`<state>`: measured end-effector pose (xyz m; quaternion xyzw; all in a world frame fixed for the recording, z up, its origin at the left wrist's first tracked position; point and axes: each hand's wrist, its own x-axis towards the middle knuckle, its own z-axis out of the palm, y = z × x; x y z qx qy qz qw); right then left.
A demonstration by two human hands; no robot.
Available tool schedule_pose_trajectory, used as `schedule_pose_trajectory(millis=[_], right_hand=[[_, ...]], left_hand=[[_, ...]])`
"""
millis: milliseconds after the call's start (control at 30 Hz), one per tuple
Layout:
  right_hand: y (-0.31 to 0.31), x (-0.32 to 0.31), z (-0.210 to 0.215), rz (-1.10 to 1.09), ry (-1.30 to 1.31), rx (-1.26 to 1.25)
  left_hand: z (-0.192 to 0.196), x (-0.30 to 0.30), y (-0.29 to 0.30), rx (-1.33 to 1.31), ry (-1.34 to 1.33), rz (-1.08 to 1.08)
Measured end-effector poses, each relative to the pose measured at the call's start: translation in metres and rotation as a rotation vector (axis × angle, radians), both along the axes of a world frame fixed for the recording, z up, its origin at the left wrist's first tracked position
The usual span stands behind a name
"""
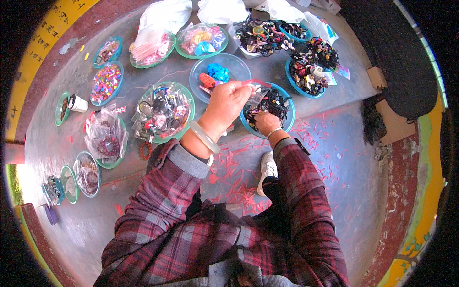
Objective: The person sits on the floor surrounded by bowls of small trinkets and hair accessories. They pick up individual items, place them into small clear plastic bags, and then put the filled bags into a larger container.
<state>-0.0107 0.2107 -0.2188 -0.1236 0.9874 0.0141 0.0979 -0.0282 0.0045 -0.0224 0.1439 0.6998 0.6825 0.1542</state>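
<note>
My left hand [225, 106], with a pale bangle on its wrist, is closed on a small clear plastic bag [258, 97] that has a red strip along its top. The bag hangs over the blue basin [292, 111], which holds black hair ties [278, 101]. Down in that basin is my right hand [268, 122], its fingers curled in among the black hair ties; what they grip is hidden. Just beyond my left hand stands a clear basin [197, 71] with blue and orange-red bundles.
Several more basins stand around: bagged accessories [165, 112], colourful small pieces [105, 82], pink strips [153, 50] and more hair ties [308, 76]. A white cup [78, 104] sits far left. Red scraps [244, 198] litter the floor by my white shoe [267, 170]. Cardboard [394, 122] lies right.
</note>
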Motion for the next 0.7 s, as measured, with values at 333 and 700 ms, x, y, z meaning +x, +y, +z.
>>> schedule_pose_trajectory(millis=[333, 700], right_hand=[[0.031, -0.016, 0.061, -0.517, -0.332, -1.043], [0.150, 0.019, 0.029, -0.970, 0.099, -0.938]], left_hand=[[-0.001, -0.001, -0.007, 0.035, 0.010, 0.026], [0.002, 0.000, -0.007, 0.067, -0.003, -0.008]])
